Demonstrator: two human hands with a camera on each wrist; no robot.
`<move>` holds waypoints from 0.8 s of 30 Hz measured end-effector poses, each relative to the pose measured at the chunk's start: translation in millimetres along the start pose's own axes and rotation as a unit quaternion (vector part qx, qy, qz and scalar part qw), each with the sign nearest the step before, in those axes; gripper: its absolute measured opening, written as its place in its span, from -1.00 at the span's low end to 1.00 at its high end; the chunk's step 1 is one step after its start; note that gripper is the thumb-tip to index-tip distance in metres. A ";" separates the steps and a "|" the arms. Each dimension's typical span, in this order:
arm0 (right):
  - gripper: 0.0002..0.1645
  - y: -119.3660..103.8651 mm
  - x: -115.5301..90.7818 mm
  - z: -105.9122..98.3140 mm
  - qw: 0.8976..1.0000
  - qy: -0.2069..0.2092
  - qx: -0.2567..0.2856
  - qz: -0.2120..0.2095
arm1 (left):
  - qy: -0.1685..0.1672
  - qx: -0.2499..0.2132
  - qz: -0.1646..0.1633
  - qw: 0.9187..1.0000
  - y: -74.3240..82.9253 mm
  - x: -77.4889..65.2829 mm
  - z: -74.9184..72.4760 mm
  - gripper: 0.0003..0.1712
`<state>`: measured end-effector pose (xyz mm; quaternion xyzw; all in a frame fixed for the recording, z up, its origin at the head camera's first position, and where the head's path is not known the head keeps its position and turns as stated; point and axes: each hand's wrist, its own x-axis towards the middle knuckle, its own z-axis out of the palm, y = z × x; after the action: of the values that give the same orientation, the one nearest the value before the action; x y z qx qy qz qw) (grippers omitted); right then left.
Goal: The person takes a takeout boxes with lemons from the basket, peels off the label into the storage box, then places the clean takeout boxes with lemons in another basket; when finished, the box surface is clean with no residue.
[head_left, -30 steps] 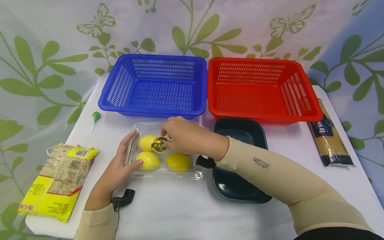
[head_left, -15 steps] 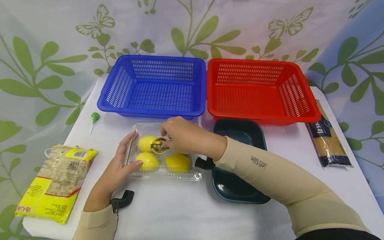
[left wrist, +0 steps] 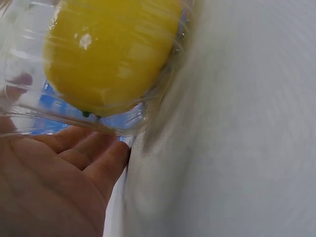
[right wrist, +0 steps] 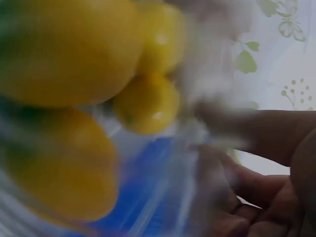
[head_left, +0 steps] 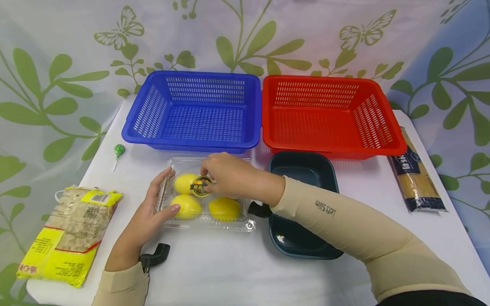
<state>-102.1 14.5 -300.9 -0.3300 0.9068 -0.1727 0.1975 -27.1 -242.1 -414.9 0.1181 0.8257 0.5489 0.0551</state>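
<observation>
Lemons (head_left: 186,207), four of them in the right wrist view, sit inside a clear box (head_left: 248,225) on the table (head_left: 210,272), its long axis running left to right just in front of the blue basket (head_left: 191,145). What counts is the round label (head_left: 200,186) on top: its right edge lies at the fingertips of the right hand (head_left: 231,176), the nearer one, while the left hand (head_left: 151,208) is at the box's left end. The left grip is spread wide, thumb resting on the top, fairly straight fingers against the end wall. The right grip is bent inward by the label; whether it pinches label or plastic I cannot tell, as the right wrist view is blurred there.

The right forearm (head_left: 325,212) crosses above a dark dish (head_left: 302,238), just right of the box. Beyond the dish stands a red basket (head_left: 344,151), side by side with the blue one. Farther out, a tan packet (head_left: 415,174) lies by the table's right edge; a green lollipop (head_left: 119,150) and a yellow bag (head_left: 70,238) lie along its left.
</observation>
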 end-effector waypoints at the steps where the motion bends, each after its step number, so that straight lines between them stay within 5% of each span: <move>1: -0.59 0.2 0.4 0.7 1.000 0.002 0.000 0.000 | 0.001 0.000 0.000 1.000 0.0 0.0 -0.2 0.02; 15: -0.91 0.1 2.8 13.5 0.997 0.077 0.015 -0.005 | 0.003 -0.008 -0.006 1.000 0.6 0.0 -0.4 0.00; 24: -0.86 -1.9 0.8 19.1 0.994 0.094 -0.050 -0.021 | 0.006 -0.006 -0.013 1.000 0.7 0.5 0.6 0.00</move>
<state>-92.6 9.1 -316.8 -0.3412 0.9216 -0.1610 0.0911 -27.4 -241.2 -414.4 0.1039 0.8241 0.5539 0.0578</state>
